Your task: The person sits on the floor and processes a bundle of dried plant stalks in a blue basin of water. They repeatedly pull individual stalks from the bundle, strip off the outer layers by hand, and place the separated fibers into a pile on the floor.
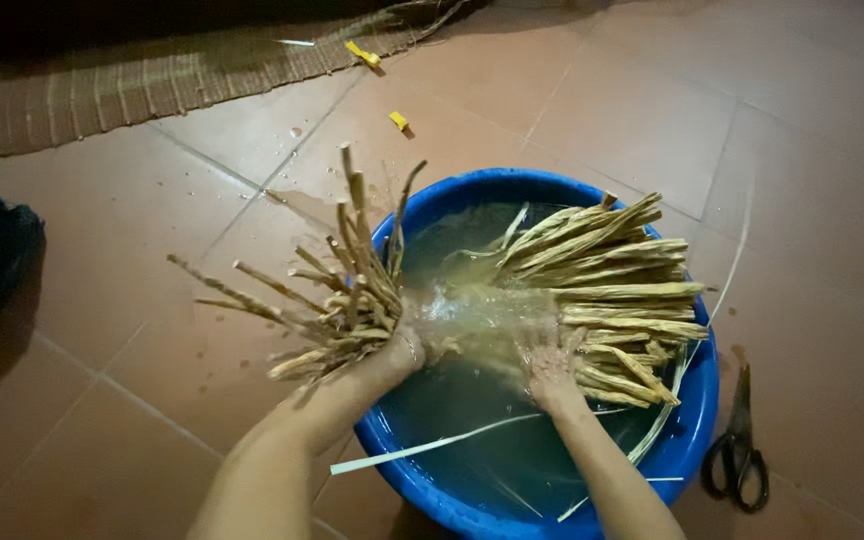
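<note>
Between the forearms, a pale flat strip [422,447] lies across the near rim of the blue basin [392,455]. Left hand [397,350] is clamped on a bundle of dried stalks [332,300], fanning up and left over the basin's edge. Right hand [549,370], wet and half under water, grips a second stalk bundle [617,300] spreading right. Hands apart. Right of it, black scissors [738,450] on tile floor [152,300]. Beyond, a woven mat [152,80].

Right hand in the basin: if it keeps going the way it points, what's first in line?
The right hand points up and away, already gripping the bundle of tan fibre strips. Straight on it would likely meet more of that bundle, then the blue basin's far rim; depth is unclear.
</note>
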